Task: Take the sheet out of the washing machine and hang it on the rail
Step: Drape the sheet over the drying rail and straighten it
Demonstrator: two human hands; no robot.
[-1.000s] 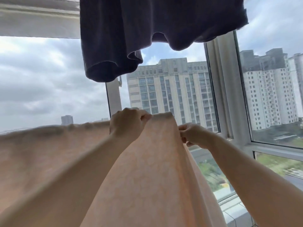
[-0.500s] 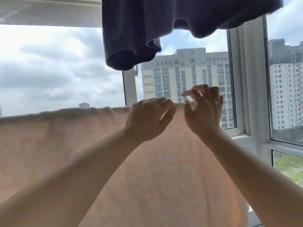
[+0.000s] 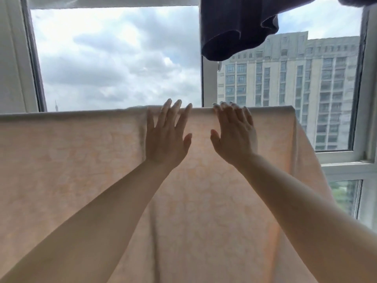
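I am holding my left hand (image 3: 166, 137) and right hand (image 3: 234, 135) flat, fingers spread, gripping nothing, seemingly pressing the peach sheet (image 3: 81, 160) just below its folded top edge.

We are looking into bright daylight pouring through the window (image 3: 118, 58), so the sheet (image 3: 204, 201) is glowing translucent and both forearms are falling into backlit shadow. Fingertips are blurring slightly; frame edges are bowing from wide-angle distortion.
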